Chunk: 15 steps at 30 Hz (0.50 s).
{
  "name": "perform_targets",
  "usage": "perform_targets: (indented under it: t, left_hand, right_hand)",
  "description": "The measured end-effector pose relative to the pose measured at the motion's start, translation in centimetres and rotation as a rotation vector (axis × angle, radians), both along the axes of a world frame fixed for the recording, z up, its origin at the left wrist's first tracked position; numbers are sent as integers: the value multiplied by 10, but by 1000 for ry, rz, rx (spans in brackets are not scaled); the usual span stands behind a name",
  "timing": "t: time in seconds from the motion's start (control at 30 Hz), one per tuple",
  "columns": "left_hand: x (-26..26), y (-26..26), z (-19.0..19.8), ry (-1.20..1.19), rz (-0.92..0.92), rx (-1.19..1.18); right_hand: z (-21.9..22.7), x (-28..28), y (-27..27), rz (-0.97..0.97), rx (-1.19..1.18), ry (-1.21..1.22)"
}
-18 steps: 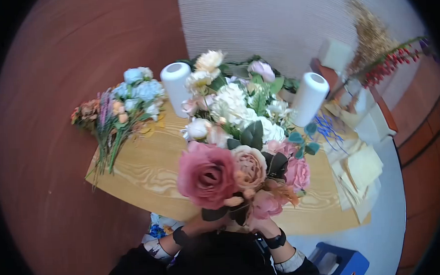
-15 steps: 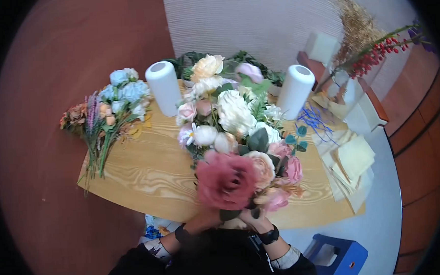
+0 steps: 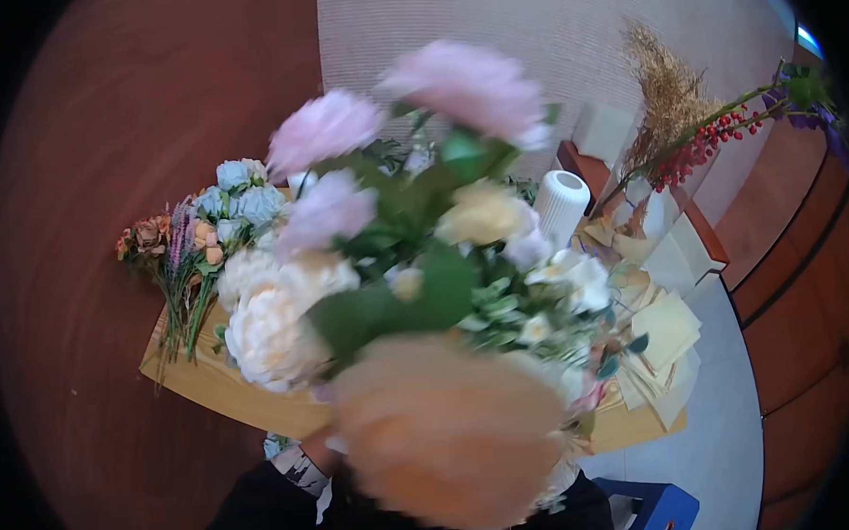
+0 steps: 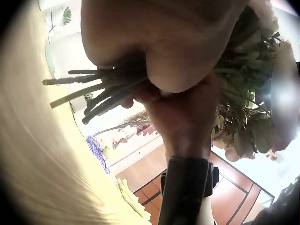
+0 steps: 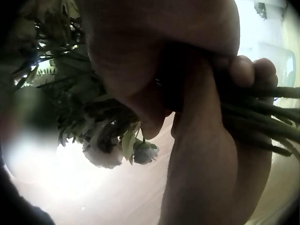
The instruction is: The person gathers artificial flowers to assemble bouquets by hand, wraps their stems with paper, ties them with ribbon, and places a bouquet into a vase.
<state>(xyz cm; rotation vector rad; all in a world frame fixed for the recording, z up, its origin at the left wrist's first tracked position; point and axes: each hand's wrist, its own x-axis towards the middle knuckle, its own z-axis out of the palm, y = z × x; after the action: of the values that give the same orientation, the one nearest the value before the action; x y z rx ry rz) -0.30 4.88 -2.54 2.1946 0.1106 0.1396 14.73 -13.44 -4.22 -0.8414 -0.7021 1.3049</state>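
Bouquet, mixed [image 3: 435, 293], one: stems [image 4: 77, 95] gripped in both hands [image 4: 159, 42]. On tabletop [image 3: 260, 405]: loose flowers [image 3: 203, 236], bouquet's ten o'clock; white vase [image 3: 562, 207], two o'clock.

PASSABLE: bare front-left strip of wooden tabletop [image 3: 193, 377] | BLOCKED CENTRE: mixed-flower bouquet [image 3: 449, 278], hiding much of the surface | LEFT: loose flower pile [image 3: 209, 242] | RIGHT: white ribbed vase [image 3: 562, 207], nearer paper sheets [image 3: 669, 330] | UNDERSIDE: jutting bouquet stems [image 4: 75, 95]

No lettering or numbers can be read
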Motion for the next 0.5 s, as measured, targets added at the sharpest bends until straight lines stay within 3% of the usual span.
perform_targets:
  t: [0.17, 0.23, 0.33, 0.4, 0.43, 0.5]
  left_hand:
    - [-88, -4, -45, 8, 12, -12]
    - [-59, 11, -16, 18, 10, -19]
    - [-52, 2, -10, 42, 5, -36]
    - [35, -14, 37, 54, -8, -36]
    - [55, -18, 48, 60, -15, -35]
    - [17, -5, 35, 70, -28, -36]
  right_hand:
    - [22, 9, 29, 28, 23, 24]
    - [31, 13, 42, 33, 30, 40]
    - [25, 10, 30, 37, 34, 74]
    - [29, 13, 36, 31, 48, 92]
    - [30, 14, 36, 27, 56, 101]
    - [31, 26, 24, 21, 70, 116]
